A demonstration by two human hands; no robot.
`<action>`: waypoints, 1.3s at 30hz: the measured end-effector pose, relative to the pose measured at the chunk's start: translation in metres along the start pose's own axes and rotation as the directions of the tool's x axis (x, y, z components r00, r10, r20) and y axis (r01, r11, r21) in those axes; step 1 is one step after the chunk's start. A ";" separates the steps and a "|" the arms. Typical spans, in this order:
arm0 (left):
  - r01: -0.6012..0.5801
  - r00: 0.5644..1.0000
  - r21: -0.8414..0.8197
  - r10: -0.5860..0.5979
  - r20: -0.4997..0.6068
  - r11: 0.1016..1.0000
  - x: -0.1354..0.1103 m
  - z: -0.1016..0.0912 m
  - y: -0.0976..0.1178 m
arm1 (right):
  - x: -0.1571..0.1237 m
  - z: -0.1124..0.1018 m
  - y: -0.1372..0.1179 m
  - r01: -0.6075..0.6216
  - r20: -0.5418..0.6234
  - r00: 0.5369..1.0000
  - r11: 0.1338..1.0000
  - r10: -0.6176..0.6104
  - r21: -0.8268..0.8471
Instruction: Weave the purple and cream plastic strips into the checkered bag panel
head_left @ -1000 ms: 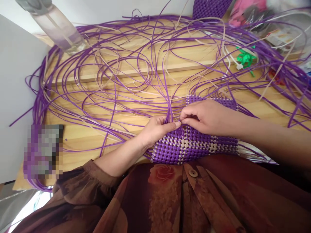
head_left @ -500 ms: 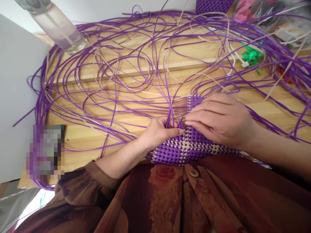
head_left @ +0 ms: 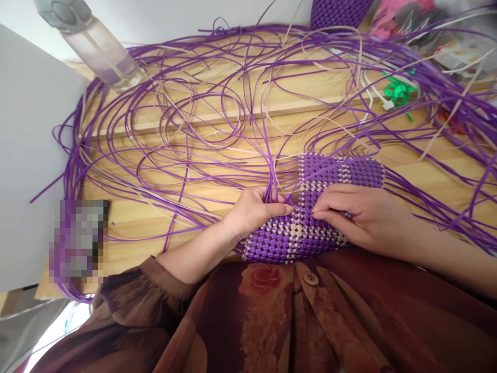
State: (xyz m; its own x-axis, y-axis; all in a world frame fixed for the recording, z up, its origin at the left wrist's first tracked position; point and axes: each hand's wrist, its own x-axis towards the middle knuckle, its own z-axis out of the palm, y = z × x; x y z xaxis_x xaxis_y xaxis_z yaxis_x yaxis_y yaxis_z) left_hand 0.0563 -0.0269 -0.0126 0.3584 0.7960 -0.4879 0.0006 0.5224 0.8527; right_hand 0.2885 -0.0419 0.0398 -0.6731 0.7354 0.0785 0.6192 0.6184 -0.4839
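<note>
A woven panel [head_left: 275, 241] of purple and cream plastic strands lies against the front of my shirt, its far part flat on the table. Long loose purple strands [head_left: 267, 140] run out from its edges. My left hand [head_left: 256, 207] is closed at the panel's left edge, pinching several of these strands between thumb and fingers. Over the right of the weave, my right hand [head_left: 357, 215] is closed with its fingertips pinched together near a short purple strand stretching from the left thumb. The palm side of the right hand is hidden.
A clear bottle [head_left: 97, 49] with a grey cap stands at the back left. Tangled strands ring the wooden table [head_left: 217, 178]. Green strips [head_left: 399, 90], plastic bags [head_left: 458, 49] and another purple woven piece [head_left: 337, 13] lie at the back right. A blurred-out flat object [head_left: 87, 238] is at left.
My right hand has moved down and slightly right, uncovering the far part of the woven panel. My left hand keeps its grip at the same place.
</note>
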 end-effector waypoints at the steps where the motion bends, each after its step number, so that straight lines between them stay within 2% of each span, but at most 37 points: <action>1: 0.004 1.000 0.007 -0.004 -0.008 1.000 0.000 0.000 0.000 | -0.002 -0.002 -0.002 0.007 0.024 1.000 0.999 -0.008 0.033; 7: -0.021 0.999 0.034 0.022 -0.026 0.999 0.000 -0.001 0.002 | -0.008 -0.011 -0.009 0.021 0.112 0.992 0.971 -0.049 0.239; 13: -0.057 0.998 0.030 0.057 -0.013 0.998 0.001 -0.003 0.001 | -0.007 -0.016 -0.012 0.059 0.074 0.994 0.956 -0.084 0.288; 17: -0.081 0.997 0.025 0.081 0.009 0.996 0.003 -0.004 -0.002 | 0.001 -0.012 -0.022 0.097 0.210 0.963 0.942 -0.170 0.320; 19: -0.089 0.996 0.035 0.088 0.013 0.995 0.004 -0.003 -0.002 | 0.006 -0.007 -0.023 0.134 0.132 0.973 0.931 -0.188 0.341; 21: -0.102 0.995 0.047 0.102 0.005 0.994 0.004 -0.003 -0.002 | 0.011 -0.002 -0.021 0.142 -0.015 0.989 0.931 -0.145 0.336; 23: -0.104 0.995 0.065 0.104 -0.005 0.992 0.004 -0.003 -0.002 | 0.015 0.003 -0.018 0.056 -0.097 0.995 0.943 -0.025 0.330; 25: -0.093 0.996 0.076 0.094 -0.008 0.993 0.004 -0.003 -0.003 | 0.020 0.006 -0.014 -0.117 -0.076 0.986 0.931 0.152 0.345; 27: -0.090 0.996 0.071 0.091 -0.002 0.993 0.004 -0.004 -0.004 | 0.026 0.008 -0.011 -0.279 -0.023 0.950 0.882 0.311 0.379; 29: -0.101 0.995 0.067 0.101 0.004 0.993 0.004 -0.004 -0.005 | 0.032 0.010 -0.007 -0.367 0.011 0.917 0.832 0.399 0.416; 34: -0.133 0.991 0.072 0.133 0.002 0.988 0.004 -0.004 -0.007 | 0.043 0.008 -0.004 -0.427 0.083 0.899 0.817 0.430 0.388; 39: -0.147 0.989 0.054 0.148 -0.020 0.988 0.004 -0.004 -0.007 | 0.048 0.009 -0.010 -0.416 0.078 0.906 0.847 0.415 0.330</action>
State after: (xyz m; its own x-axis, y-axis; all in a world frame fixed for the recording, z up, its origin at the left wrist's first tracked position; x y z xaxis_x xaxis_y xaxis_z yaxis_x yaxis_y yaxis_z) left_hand 0.0542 -0.0263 -0.0214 0.3356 0.8705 -0.3601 -0.0017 0.3828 0.9238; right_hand 0.2459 -0.0153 0.0409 -0.3843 0.9018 -0.1976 0.6713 0.1260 -0.7304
